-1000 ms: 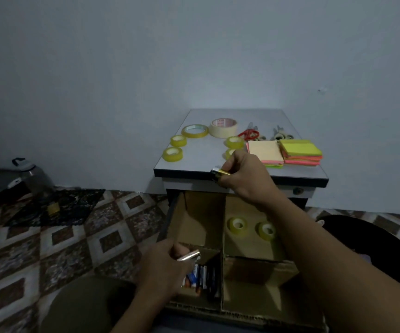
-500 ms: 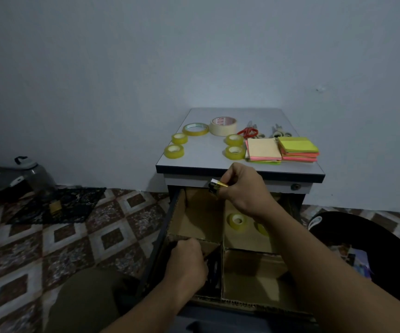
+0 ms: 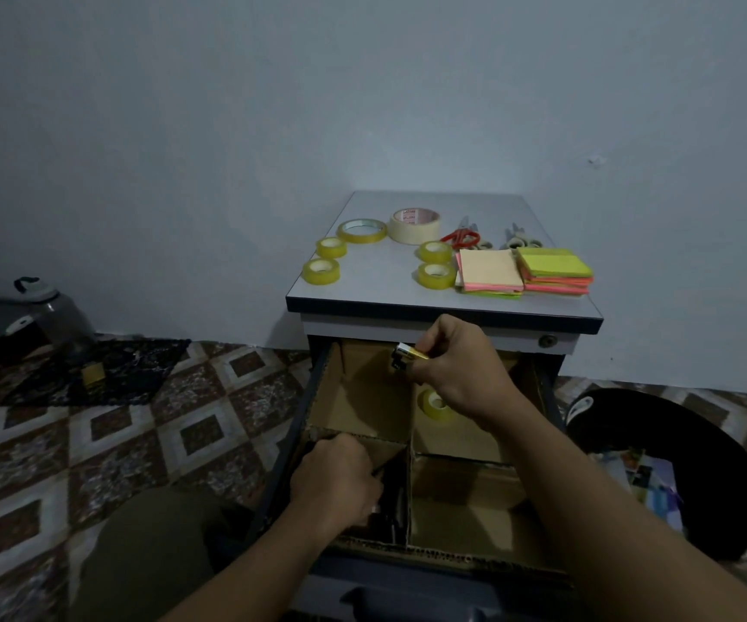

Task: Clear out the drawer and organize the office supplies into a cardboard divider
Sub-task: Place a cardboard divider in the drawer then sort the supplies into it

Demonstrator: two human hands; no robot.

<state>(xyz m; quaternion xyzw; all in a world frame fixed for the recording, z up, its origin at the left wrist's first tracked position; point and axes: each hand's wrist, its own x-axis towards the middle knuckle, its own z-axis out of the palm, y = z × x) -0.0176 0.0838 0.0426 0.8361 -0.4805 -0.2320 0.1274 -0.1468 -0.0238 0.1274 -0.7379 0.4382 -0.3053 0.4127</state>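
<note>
roughly midway: right hand (image 3: 456,370) pinching battery (image 3: 409,354), left hand (image 3: 338,480) in cardboard divider (image 3: 362,397), grip unclear; tape rolls (image 3: 436,275), scissors (image 3: 461,237), sticky notes (image 3: 490,271) waiting atop cabinet (image 3: 385,289).

Near-right compartment (image 3: 465,509) lies free; left hand (image 3: 340,480) fills near-left.

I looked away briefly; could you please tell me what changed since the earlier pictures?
The right hand, still pinching a battery, dropped from the tabletop edge toward the drawer. The left hand sank into the divider's near-left compartment; its battery is now hidden. Tape and notes stayed put.
</note>
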